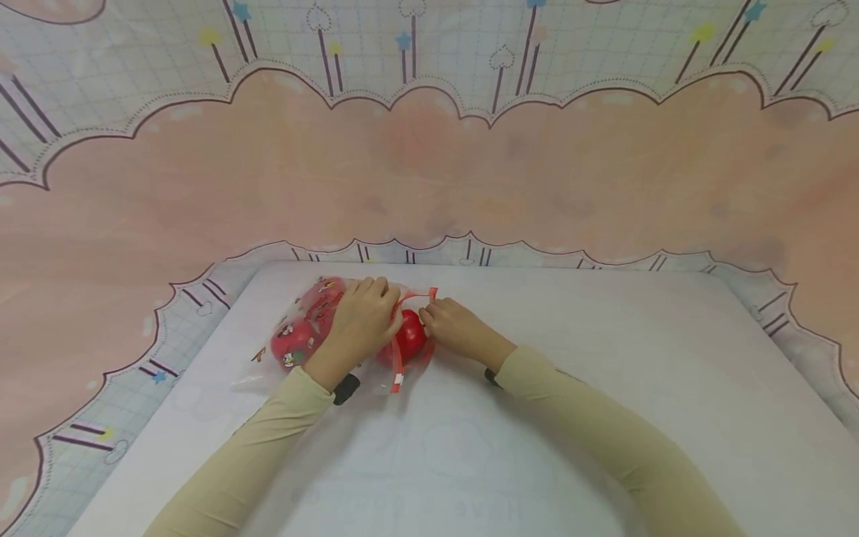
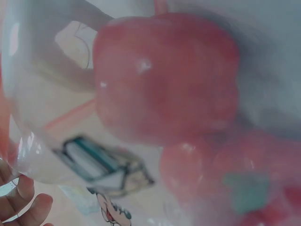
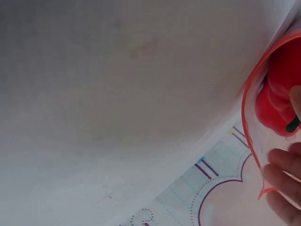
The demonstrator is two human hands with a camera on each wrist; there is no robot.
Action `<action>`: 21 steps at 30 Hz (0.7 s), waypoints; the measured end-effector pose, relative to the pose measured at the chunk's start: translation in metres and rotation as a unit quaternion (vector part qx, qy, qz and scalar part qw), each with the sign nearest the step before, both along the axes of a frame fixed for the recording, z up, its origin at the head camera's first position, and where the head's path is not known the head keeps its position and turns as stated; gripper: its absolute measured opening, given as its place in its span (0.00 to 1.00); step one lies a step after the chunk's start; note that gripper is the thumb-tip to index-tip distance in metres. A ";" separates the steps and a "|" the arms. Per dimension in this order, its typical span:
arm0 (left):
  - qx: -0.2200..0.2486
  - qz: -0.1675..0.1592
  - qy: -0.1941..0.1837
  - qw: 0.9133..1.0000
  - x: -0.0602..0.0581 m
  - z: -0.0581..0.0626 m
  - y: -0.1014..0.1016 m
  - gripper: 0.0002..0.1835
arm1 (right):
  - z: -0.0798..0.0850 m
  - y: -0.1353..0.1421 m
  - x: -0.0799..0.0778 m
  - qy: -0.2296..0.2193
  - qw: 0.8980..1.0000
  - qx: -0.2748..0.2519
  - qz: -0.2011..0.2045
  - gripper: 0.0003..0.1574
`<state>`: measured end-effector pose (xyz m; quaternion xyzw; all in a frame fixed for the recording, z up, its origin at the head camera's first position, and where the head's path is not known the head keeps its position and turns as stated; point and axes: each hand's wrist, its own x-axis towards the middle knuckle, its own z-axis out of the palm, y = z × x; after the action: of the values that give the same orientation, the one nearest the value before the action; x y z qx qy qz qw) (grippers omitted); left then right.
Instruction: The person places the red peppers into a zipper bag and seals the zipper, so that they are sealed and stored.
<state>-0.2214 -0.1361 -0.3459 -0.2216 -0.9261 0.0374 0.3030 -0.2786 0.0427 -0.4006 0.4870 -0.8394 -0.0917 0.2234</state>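
A see-through zip bag (image 1: 372, 382) with orange-red edging and cartoon prints lies at the table's middle left. Several red bell peppers (image 1: 295, 341) show through its film; another red bell pepper (image 1: 411, 335) sits at the parted mouth. My left hand (image 1: 362, 317) grips the bag beside the mouth, its fingertips (image 2: 26, 197) curled in the left wrist view. Across the opening, my right hand (image 1: 463, 328) holds the bag's edging near its end tab. In the right wrist view its fingers (image 3: 284, 172) overlap the edging, with the thumb over the red pepper (image 3: 277, 110). Exact finger contact is partly hidden.
The bag rests on a white table (image 1: 604, 313). Behind and beside it hangs a peach and pale blue patterned cloth (image 1: 429, 171). A dark wrist strap piece (image 1: 346, 389) shows under the left wrist.
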 end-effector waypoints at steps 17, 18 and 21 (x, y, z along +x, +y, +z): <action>-0.002 0.008 -0.019 1.000 0.000 0.000 0.000 0.10 | 0.001 -0.005 -0.001 -0.053 0.998 0.024 -0.007 0.19; -0.002 0.005 -0.015 1.000 0.000 0.000 0.000 0.09 | 0.001 -0.006 -0.001 -0.047 0.999 0.019 -0.001 0.19; -0.001 -0.003 -0.002 1.000 0.000 -0.001 -0.001 0.08 | 0.002 -0.006 -0.002 -0.010 1.000 0.016 0.007 0.14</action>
<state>-0.2212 -0.1372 -0.3468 -0.2244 -0.9261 0.0370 0.3009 -0.2802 0.0363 -0.3988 0.4969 -0.8369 -0.0983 0.2074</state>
